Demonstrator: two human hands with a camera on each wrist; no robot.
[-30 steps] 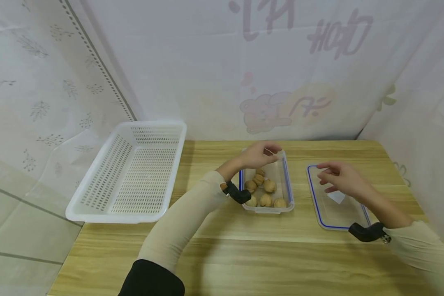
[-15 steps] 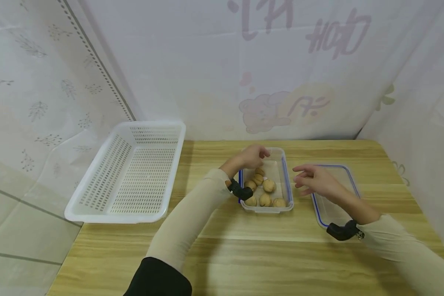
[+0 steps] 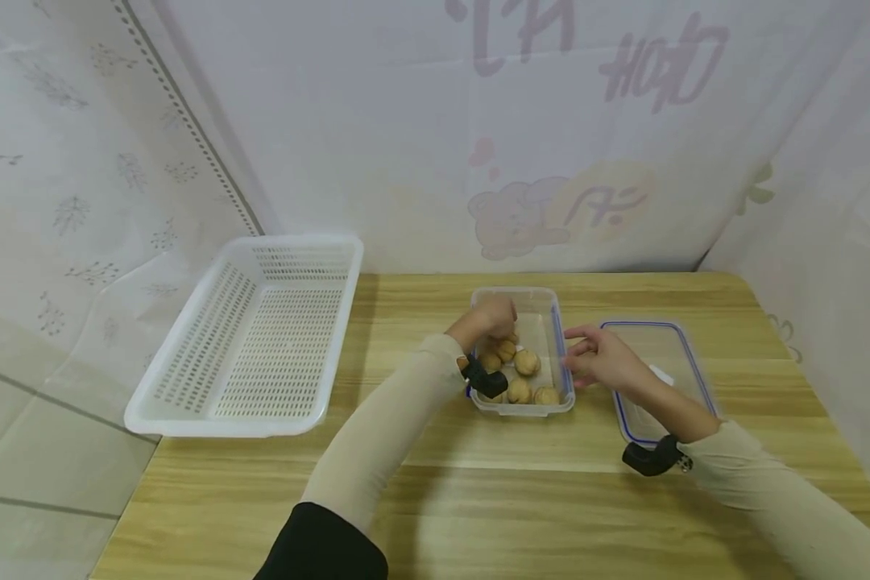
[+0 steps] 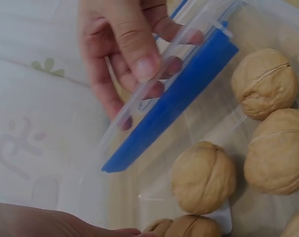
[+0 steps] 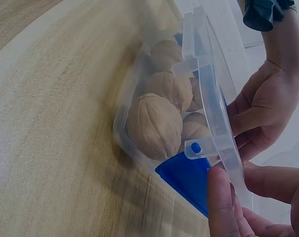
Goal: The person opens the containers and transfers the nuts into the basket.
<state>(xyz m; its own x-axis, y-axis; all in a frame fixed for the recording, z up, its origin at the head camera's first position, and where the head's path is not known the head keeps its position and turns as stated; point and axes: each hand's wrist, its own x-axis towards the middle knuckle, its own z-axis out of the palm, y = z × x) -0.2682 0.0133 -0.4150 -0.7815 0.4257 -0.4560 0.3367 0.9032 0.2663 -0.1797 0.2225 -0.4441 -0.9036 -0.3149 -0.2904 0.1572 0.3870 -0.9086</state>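
Observation:
A clear plastic food container holds several walnuts; a blue seal strip shows along its side. My left hand reaches down into its far left part. In the left wrist view the left hand's fingertips are right at a walnut at the bottom edge, and I cannot tell if they grip it. My right hand pinches the right rim, thumb on one side and fingers on the other, as the right wrist view shows its fingers against the wall.
The container's clear lid with a blue seal lies on the wooden table, under the right forearm. A white perforated basket stands at the left. A printed cloth hangs behind the table.
My left hand has come down and toward me into the container. The right hand has moved left from over the lid to the container's right rim, which it now holds.

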